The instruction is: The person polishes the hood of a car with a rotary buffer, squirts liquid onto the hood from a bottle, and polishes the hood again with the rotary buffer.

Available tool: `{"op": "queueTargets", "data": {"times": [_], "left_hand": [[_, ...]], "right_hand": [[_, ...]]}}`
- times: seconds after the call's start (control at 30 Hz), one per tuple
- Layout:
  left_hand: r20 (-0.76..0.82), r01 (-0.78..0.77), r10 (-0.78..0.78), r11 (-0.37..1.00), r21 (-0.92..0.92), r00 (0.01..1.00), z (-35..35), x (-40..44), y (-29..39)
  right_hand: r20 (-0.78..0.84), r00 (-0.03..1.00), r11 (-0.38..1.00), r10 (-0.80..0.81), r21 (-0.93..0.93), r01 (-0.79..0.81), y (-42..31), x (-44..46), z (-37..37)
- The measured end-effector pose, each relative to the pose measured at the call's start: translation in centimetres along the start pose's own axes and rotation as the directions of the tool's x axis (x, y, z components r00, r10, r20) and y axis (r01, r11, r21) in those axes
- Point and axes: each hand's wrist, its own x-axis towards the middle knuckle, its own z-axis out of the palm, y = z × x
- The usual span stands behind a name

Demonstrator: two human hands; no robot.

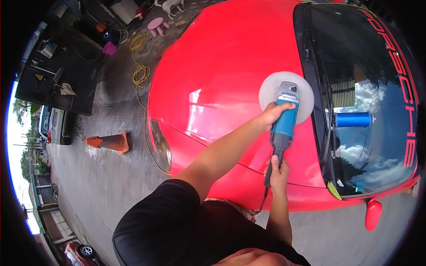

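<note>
An angle polisher (286, 117) with a blue body and grey metal head lies over the red car hood (222, 75), near the windshield. Its round white pad (268, 91) rests on the paint. My left hand (274, 116) wraps around the blue body just behind the head, thumb on top. Further back, my right hand (278, 172) grips the dark rear handle, from which a black cord runs down. The switch is hidden under my fingers.
A blue cylinder (353, 119) lies on the windshield (377, 155) by the wipers. A yellow cord (141, 76) trails along the floor past the headlight. An orange cone (108, 142) lies tipped over. A pink stool (156, 25) and a white dog (170, 6) are beyond the car.
</note>
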Motion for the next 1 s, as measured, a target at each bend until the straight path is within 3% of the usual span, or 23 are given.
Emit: {"op": "queueTargets", "data": {"times": [0.17,0.37,0.5,0.73,0.87,1.0], "left_hand": [[-0.132,-0.021,0.022,1.0,0.009,0.991,-2.0,-2.0,0.6],[-0.181,-0.034,0.026,0.998,-0.043,0.983,-12.4,-5.3,1.8],[-0.284,-0.06,0.043,0.997,-0.052,0.958,-19.5,-6.5,3.1],[-0.361,-0.064,0.013,0.989,-0.13,0.932,-28.7,-7.5,5.2],[-0.364,-0.104,0.04,0.982,-0.157,0.93,-29.8,-6.6,5.6],[-0.309,-0.089,0.036,0.983,-0.158,0.951,-27.5,-4.1,6.1]], "right_hand": [[0.073,0.996,0.999,0.042,0.032,-0.044,1.3,-0.5,2.1],[0.112,0.993,0.998,0.036,-0.052,-0.03,3.6,-0.5,10.8],[0.213,0.97,0.99,0.117,-0.101,-0.097,3.3,0.6,15.5],[0.335,0.939,0.965,0.082,-0.263,0.01,4.2,4.5,21.9],[0.353,0.93,0.922,0.103,-0.384,0.043,2.7,5.9,22.4],[0.317,0.944,0.92,0.089,-0.389,0.044,1.1,7.0,20.2]]}}
